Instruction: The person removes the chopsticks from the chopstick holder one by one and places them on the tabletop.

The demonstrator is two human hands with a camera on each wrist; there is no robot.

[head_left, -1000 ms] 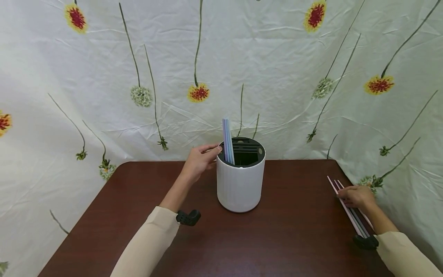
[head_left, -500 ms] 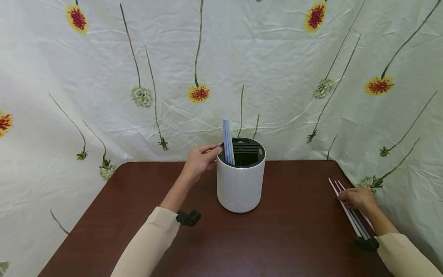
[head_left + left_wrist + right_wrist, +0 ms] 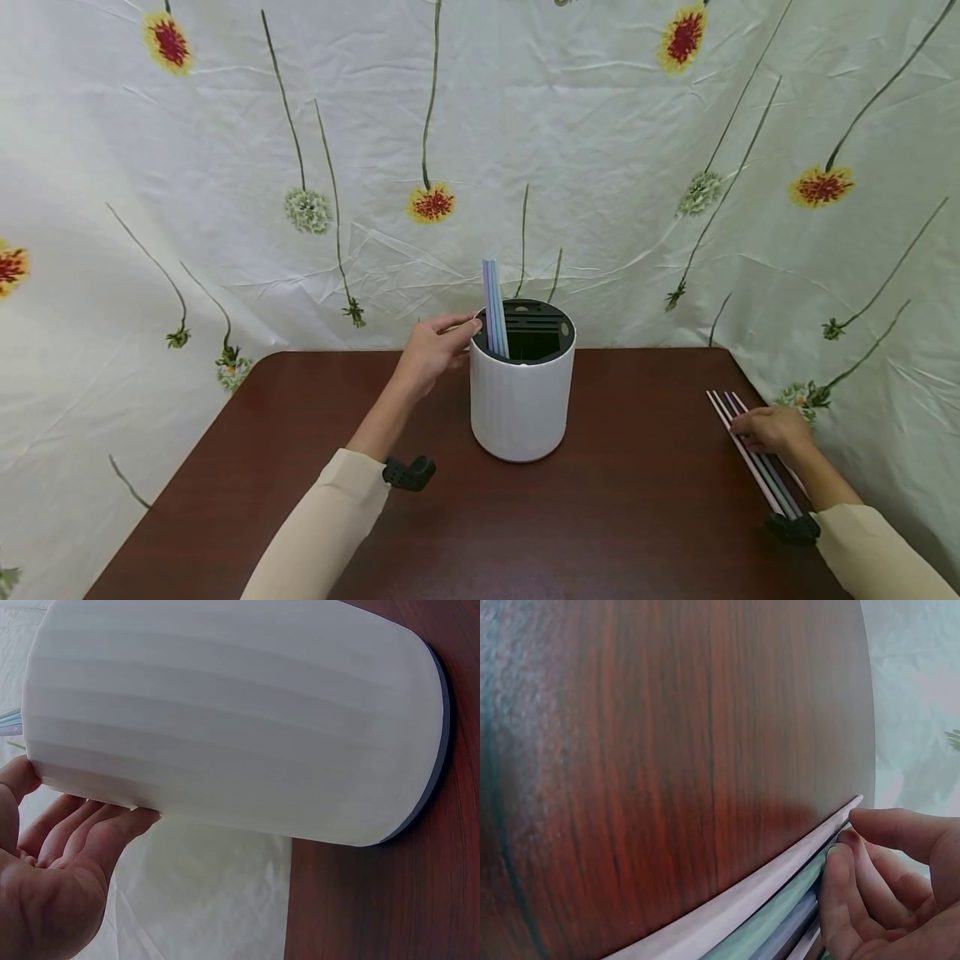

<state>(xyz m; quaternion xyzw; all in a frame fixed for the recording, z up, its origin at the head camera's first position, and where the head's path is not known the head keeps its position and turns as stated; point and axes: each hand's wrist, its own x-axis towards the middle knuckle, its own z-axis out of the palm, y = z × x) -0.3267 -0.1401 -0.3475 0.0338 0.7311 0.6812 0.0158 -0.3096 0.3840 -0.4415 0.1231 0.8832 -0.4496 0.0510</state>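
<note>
Tabletop (image 3: 637, 517): right hand (image 3: 772, 429) pinches flat straws (image 3: 753, 458) pointing away; left hand (image 3: 431, 350) relaxed.

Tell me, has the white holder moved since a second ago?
No. The white holder stands at the same spot against the table's back edge, and the left hand rests on its rim as before.

A matt, faintly ribbed white holder (image 3: 520, 400) stands on a glossy dark wood-grain table (image 3: 622, 517) before creased cloth (image 3: 600, 150).
</note>
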